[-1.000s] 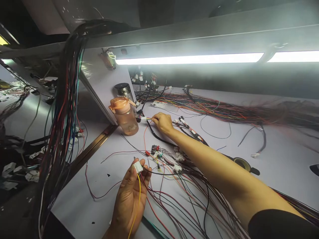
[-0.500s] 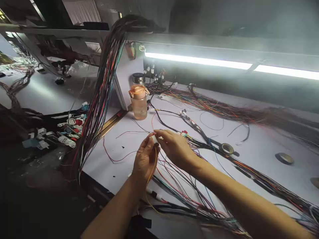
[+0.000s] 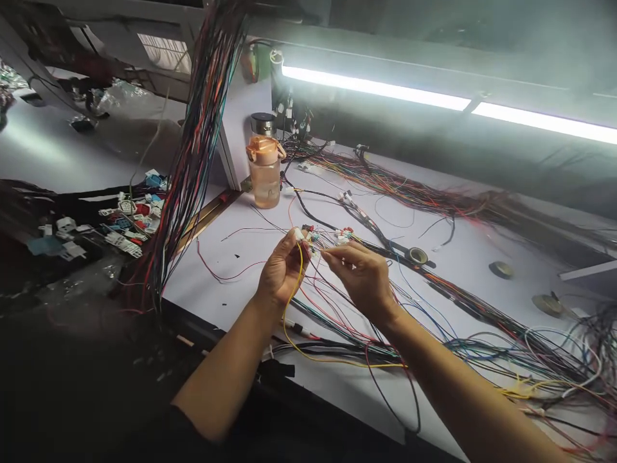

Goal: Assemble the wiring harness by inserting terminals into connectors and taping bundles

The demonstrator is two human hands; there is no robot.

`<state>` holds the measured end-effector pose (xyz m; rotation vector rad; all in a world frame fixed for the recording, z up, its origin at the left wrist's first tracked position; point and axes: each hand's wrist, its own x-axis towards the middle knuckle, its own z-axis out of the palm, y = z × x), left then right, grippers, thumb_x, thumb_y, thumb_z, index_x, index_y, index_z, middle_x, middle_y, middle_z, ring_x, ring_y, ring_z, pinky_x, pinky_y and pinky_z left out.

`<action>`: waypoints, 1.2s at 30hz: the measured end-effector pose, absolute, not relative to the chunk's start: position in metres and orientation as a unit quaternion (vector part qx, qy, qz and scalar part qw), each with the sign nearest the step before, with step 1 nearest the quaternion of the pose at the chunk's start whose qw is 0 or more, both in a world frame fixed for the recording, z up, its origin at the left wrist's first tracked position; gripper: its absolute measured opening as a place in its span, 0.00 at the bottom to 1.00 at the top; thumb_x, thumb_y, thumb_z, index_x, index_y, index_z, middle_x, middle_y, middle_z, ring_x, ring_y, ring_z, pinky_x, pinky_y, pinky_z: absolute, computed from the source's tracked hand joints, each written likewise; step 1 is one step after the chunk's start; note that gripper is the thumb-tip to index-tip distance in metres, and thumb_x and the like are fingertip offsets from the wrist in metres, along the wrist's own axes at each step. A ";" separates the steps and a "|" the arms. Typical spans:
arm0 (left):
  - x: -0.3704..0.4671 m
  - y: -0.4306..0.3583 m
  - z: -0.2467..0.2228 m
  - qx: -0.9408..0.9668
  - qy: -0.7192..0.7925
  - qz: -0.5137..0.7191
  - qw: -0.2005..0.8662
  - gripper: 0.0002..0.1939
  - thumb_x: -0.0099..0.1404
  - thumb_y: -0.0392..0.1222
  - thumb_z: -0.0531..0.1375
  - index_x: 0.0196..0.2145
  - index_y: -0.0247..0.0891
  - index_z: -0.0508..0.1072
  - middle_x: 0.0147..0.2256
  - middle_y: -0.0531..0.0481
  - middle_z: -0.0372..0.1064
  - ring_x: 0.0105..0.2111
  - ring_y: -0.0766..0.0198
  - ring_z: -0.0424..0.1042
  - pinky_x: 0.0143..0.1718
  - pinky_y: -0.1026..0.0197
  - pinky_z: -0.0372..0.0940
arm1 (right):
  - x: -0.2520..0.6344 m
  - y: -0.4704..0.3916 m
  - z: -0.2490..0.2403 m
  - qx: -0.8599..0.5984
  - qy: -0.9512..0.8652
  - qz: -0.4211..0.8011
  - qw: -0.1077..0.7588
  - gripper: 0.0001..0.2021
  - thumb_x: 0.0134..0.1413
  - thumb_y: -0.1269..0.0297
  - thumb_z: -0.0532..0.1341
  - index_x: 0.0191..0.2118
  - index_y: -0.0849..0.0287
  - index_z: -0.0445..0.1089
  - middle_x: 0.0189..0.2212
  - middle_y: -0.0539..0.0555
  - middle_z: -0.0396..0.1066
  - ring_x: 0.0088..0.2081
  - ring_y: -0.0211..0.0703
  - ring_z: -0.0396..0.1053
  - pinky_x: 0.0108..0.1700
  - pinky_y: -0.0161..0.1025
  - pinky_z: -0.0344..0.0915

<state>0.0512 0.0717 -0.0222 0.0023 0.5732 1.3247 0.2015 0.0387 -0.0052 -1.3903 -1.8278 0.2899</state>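
Observation:
My left hand (image 3: 280, 269) is closed around a small white connector (image 3: 299, 234), above the white table. A yellow wire (image 3: 301, 263) runs from the connector down past my wrist and curves right. To the right, my right hand (image 3: 360, 273) has its thumb and forefinger pinched together, apart from my left hand; what lies between the fingertips is too small to make out. More connectors (image 3: 344, 235) and thin wires lie behind and between the hands. Red wires (image 3: 231, 278) spread over the table to the left.
An orange-lidded bottle (image 3: 265, 183) stands behind my hands. A thick wire bundle (image 3: 205, 128) hangs at the left, beside a pile of connectors (image 3: 132, 222). Tape rolls (image 3: 417, 256) and long harnesses lie at the right. A lit tube (image 3: 376, 87) runs along the back.
My right hand has moved away from the connector to the right, its fingertips now pinched. My left hand still holds the connector. The camera view has shifted, showing more table at the right.

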 end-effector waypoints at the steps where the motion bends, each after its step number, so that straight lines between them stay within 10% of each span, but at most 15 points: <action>1: 0.051 0.072 -0.024 0.006 0.256 0.608 0.751 0.04 0.64 0.29 0.59 0.34 0.31 0.74 0.32 0.49 0.74 0.27 0.72 0.72 0.31 0.68 0.69 | 0.198 0.035 -0.008 -0.555 -0.722 0.108 0.399 0.08 0.59 0.61 0.61 0.34 0.54 0.77 0.30 0.49 0.75 0.30 0.35 0.71 0.33 0.33 0.61; 20: 0.061 0.071 -0.032 0.042 0.267 0.619 0.738 0.06 0.64 0.28 0.58 0.31 0.32 0.73 0.29 0.52 0.72 0.27 0.74 0.70 0.34 0.70 0.66 | 0.178 0.030 -0.029 -0.520 -0.739 -0.192 0.383 0.08 0.62 0.63 0.59 0.35 0.53 0.75 0.25 0.47 0.74 0.27 0.32 0.65 0.32 0.36 0.50; 36: 0.067 0.069 -0.041 0.114 0.294 0.654 0.688 0.05 0.58 0.29 0.65 0.27 0.34 0.74 0.28 0.54 0.72 0.29 0.75 0.70 0.38 0.70 0.64 | 0.180 0.023 -0.028 -0.562 -0.752 -0.152 0.308 0.14 0.66 0.63 0.53 0.31 0.54 0.72 0.24 0.49 0.72 0.27 0.36 0.63 0.33 0.40 0.46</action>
